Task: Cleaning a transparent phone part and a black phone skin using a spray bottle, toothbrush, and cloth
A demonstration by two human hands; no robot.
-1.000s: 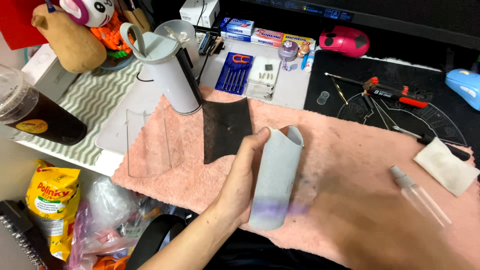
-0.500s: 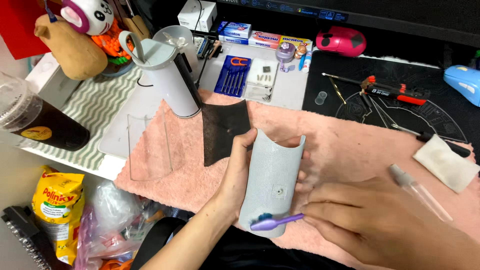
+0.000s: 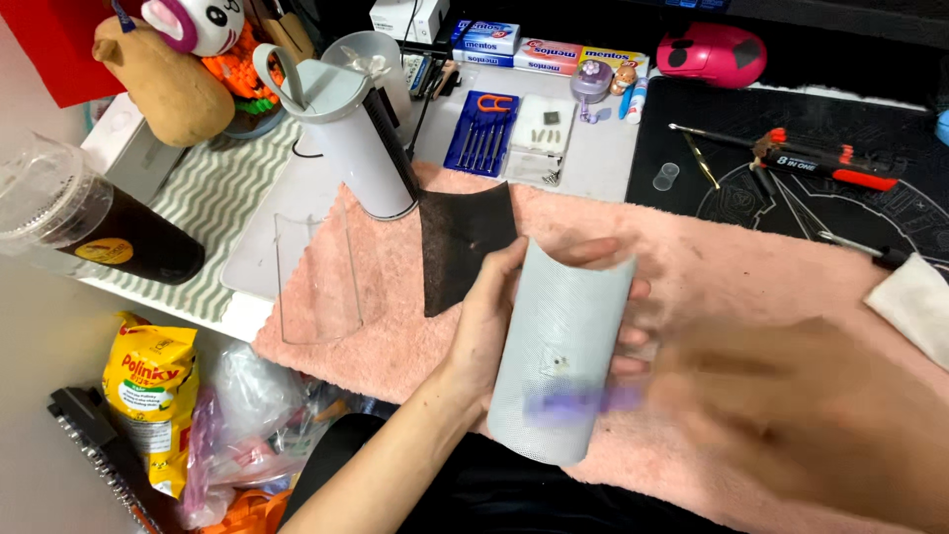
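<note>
My left hand [image 3: 494, 316] grips a curved light-grey perforated shell [image 3: 563, 346] and holds it upright over a pink towel [image 3: 692, 267]. My right hand [image 3: 811, 405], blurred by motion, holds a purple toothbrush [image 3: 578, 399] whose head lies across the lower part of the shell. Just behind the left hand a dark square filter sheet [image 3: 460, 242] lies on the towel. A white cylindrical device body [image 3: 351, 133] stands at the towel's far left corner.
A clear curved plastic panel [image 3: 316, 272] rests at the towel's left edge. A dark iced drink cup [image 3: 89, 232] lies left. A blue screwdriver-bit set [image 3: 479, 133], a red-handled screwdriver [image 3: 830, 163], a pink mouse [image 3: 712, 49] and a white cloth [image 3: 914, 302] sit behind and right.
The right hand came in with the purple toothbrush and now sweeps it across the lower part of the grey shell. The left hand keeps its hold on the shell.
</note>
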